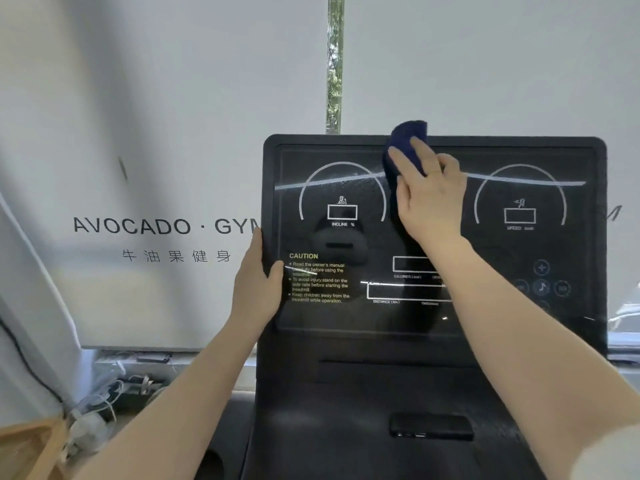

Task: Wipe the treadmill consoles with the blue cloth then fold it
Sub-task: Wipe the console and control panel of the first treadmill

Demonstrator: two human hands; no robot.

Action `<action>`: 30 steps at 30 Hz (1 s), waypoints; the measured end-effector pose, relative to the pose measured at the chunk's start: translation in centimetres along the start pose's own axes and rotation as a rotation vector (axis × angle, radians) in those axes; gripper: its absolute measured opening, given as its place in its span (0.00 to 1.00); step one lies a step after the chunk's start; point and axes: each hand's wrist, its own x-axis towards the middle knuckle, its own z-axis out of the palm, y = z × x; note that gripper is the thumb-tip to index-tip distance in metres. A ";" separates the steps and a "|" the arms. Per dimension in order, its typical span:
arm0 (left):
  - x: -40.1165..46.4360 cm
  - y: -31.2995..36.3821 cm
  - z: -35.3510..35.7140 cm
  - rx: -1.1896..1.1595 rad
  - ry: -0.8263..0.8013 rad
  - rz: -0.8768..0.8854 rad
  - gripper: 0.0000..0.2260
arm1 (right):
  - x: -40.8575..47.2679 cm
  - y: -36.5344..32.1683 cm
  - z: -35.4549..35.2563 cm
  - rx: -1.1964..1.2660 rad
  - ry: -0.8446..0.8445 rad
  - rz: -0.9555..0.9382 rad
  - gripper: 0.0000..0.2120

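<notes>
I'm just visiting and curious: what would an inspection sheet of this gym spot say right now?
Surface: black treadmill console, glossy panel with window glare, INCLINE and SPEED dials, yellow CAUTION text.
Job's things: blue cloth, bunched, pressed on the panel's upper middle, reaching over the top edge.
Clutter: dark flat object, possibly a phone, on the tray below the console.
Grippers: right hand flat on the cloth; left hand gripping the console's left edge.
Cables: white cords tangled on the floor at lower left.
Surroundings: white blind printed AVOCADO GYM; greenery through a narrow gap.
</notes>
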 end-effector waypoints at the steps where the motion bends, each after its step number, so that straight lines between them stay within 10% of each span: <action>1: 0.0 0.0 -0.2 0.012 -0.006 -0.004 0.27 | -0.5 -0.1 -0.1 0.002 0.015 -0.006 0.18; 12: -1.3 -0.1 1.3 0.041 0.009 0.021 0.32 | -12.0 -5.5 -1.5 0.313 -0.357 -0.808 0.19; 21: -5.9 -3.8 -0.7 0.159 -0.111 0.117 0.35 | -7.3 -3.0 -1.4 0.140 -0.059 -0.096 0.17; 30: -6.6 -5.3 -0.5 0.122 -0.150 0.057 0.32 | -18.9 -9.0 -3.7 0.292 -0.385 -0.466 0.20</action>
